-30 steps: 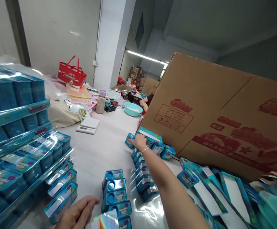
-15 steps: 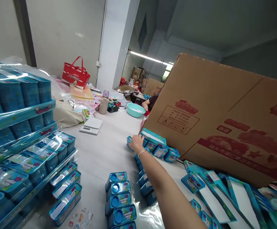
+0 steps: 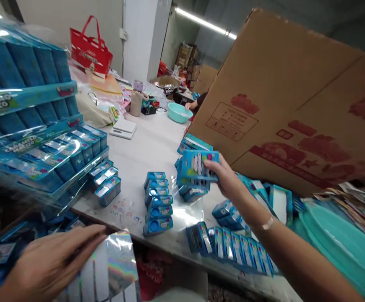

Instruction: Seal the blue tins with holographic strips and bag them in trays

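Observation:
My right hand (image 3: 225,172) grips a blue candy box (image 3: 198,165) with printed lettering, held above the table; whether more boxes are behind it I cannot tell. At the lower left, my left hand (image 3: 53,256) is closed on a shiny silvery label sheet (image 3: 121,253) with white strips, its thumb hidden. Between the hands, a row of blue candy boxes (image 3: 158,212) runs along the white table (image 3: 132,157). Another row of these boxes (image 3: 235,247) lies at the front edge, below my right forearm. More boxes (image 3: 192,193) stand just beneath the held one.
Wrapped display trays (image 3: 28,96) of blue boxes are stacked at the left. A big cardboard carton (image 3: 283,100) leans along the right. Turquoise basins (image 3: 342,235) lie at the right edge. Farther back are a scale (image 3: 123,128), a turquoise bowl (image 3: 180,113) and another person's hand (image 3: 189,105).
My right hand has come back from the far boxes toward me, now with a blue box in it. My left hand and the label sheet have entered view. The view has tipped downward.

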The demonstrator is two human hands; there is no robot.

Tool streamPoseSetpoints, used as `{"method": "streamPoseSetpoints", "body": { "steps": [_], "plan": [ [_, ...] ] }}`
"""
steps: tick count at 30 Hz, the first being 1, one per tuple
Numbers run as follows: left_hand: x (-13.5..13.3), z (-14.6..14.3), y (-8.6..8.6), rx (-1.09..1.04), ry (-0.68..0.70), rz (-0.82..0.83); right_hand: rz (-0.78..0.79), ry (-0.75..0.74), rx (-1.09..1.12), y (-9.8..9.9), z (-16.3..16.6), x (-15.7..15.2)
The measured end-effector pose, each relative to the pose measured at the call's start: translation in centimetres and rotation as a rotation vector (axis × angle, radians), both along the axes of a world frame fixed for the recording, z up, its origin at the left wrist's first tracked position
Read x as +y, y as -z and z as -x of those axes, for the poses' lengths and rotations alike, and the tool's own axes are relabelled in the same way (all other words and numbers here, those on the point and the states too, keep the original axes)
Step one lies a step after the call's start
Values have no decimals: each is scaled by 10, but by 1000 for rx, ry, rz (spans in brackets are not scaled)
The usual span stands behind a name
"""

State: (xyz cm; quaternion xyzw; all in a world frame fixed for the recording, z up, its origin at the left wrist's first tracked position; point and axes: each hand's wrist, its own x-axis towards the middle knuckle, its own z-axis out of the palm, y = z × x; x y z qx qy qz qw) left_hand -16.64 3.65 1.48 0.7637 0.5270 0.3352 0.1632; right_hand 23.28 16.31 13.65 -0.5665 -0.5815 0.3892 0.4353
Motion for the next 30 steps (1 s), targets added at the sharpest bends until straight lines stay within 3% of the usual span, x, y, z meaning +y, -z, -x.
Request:
{"method": "streamPoseSetpoints", "body": {
  "steps": [4,6,8,12,18,24,30],
  "plan": [
    [-5,-48,-1,56,391,443,434,122,318,47,4,-132],
    [-12,-70,4,133,497,634,574,223,357,70,11,-167],
    [-19,-85,12,200,520,699,609,278,333,83,19,-181],
    [-21,-105,24,286,376,587,592,267,223,88,30,-179],
    [-33,-134,40,305,208,503,723,215,62,102,52,-170],
    [-53,-161,79,143,129,439,803,250,14,109,74,-152],
    [-54,-164,106,-37,-13,401,851,166,128,102,84,-137]
  ]
}}
